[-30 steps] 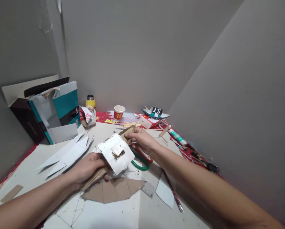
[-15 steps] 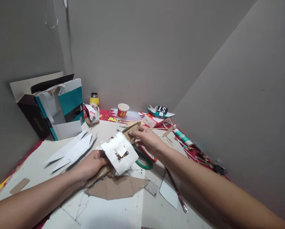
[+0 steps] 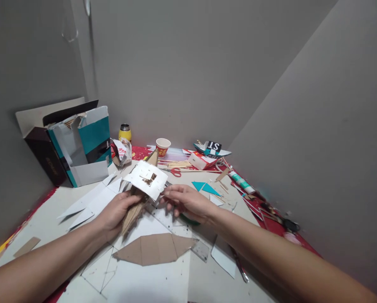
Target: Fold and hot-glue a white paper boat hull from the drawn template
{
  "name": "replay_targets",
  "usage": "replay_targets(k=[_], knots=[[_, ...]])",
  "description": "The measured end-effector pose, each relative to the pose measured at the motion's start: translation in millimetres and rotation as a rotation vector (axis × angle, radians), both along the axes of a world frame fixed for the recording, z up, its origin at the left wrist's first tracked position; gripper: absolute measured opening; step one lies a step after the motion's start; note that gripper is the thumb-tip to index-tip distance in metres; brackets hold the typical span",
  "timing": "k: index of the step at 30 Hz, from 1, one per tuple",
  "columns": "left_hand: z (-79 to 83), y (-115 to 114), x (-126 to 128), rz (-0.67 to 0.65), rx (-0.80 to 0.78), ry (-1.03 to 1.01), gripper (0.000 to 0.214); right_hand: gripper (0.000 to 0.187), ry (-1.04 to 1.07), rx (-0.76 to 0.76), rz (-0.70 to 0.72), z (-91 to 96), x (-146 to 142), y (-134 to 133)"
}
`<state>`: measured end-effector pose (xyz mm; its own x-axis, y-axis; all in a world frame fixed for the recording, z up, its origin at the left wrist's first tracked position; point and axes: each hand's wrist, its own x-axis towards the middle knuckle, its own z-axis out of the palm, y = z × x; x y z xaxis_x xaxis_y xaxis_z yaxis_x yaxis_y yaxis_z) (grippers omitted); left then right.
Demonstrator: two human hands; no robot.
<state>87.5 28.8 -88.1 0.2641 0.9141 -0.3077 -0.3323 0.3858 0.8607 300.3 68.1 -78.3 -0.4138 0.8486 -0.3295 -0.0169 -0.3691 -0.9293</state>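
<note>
A cardboard model (image 3: 145,181), a long brown pointed hull with a white cut-out deck on top, is held above the table. My left hand (image 3: 114,212) grips the near end of the brown hull from the left. My right hand (image 3: 183,202) pinches the right edge of the white deck with its fingertips. Below the model lies a clear ruler (image 3: 175,229) and a flat brown cardboard cut-out (image 3: 155,248).
White sheets (image 3: 90,202) cover the table. An open teal and black box (image 3: 77,143) stands at the left. Behind are a yellow jar (image 3: 124,132), a paper cup (image 3: 163,147), red scissors (image 3: 175,171), a glue tube (image 3: 241,183), teal triangles (image 3: 205,187) and a pen (image 3: 239,265).
The model has turned so its tip points away towards the cup. My right hand has shifted from the brown tip to the white deck's right edge. Scissors and teal triangles have come into sight.
</note>
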Motion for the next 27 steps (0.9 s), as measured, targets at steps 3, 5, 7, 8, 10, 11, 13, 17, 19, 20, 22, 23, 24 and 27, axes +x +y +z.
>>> replay_targets(k=[3, 5, 7, 8, 10, 11, 13, 17, 19, 20, 22, 23, 24, 27], knots=[[3.0, -2, 0, -0.025, 0.026, -0.030, 0.014, 0.019, 0.004, -0.003, 0.079, 0.8, -5, -10], [4.1, -4, 1, -0.063, 0.033, -0.042, 0.015, 0.021, 0.012, -0.009, 0.094, 1.2, -11, -15], [3.7, -5, 1, -0.096, 0.038, -0.051, 0.017, 0.027, 0.041, -0.029, 0.070, -0.2, -18, -19], [3.1, -5, 1, -0.106, 0.044, -0.055, 0.018, 0.030, 0.059, -0.038, 0.052, -1.6, -22, -20], [2.0, -6, 2, -0.114, 0.062, -0.062, 0.020, 0.034, 0.094, -0.044, 0.023, -5.1, -27, -22], [1.7, -7, 2, -0.116, 0.072, -0.064, 0.022, 0.035, 0.112, -0.041, 0.016, -6.9, -29, -23], [2.1, -8, 3, -0.129, 0.090, -0.067, 0.026, 0.036, 0.153, -0.034, 0.034, -9.9, -31, -25], [3.4, -12, 5, -0.173, 0.135, -0.084, 0.027, 0.037, 0.222, -0.035, 0.086, -13.3, -32, -29], [2.0, -13, 6, -0.194, 0.173, -0.091, 0.027, 0.037, 0.241, -0.039, 0.073, -14.8, -33, -30], [0.7, -13, 5, -0.198, 0.188, -0.087, 0.027, 0.037, 0.253, -0.042, 0.059, -15.5, -34, -29], [-1.9, -12, 5, -0.187, 0.205, -0.063, 0.026, 0.036, 0.272, -0.048, 0.015, -16.9, -36, -28], [-2.9, -12, 4, -0.178, 0.209, -0.047, 0.025, 0.036, 0.275, -0.051, -0.007, -17.3, -37, -27], [-3.5, -11, 4, -0.171, 0.213, -0.033, 0.025, 0.035, 0.275, -0.052, -0.023, -17.5, -38, -26], [-2.4, -11, 5, -0.149, 0.212, -0.027, 0.025, 0.034, 0.282, -0.058, -0.028, -16.6, -39, -22]])
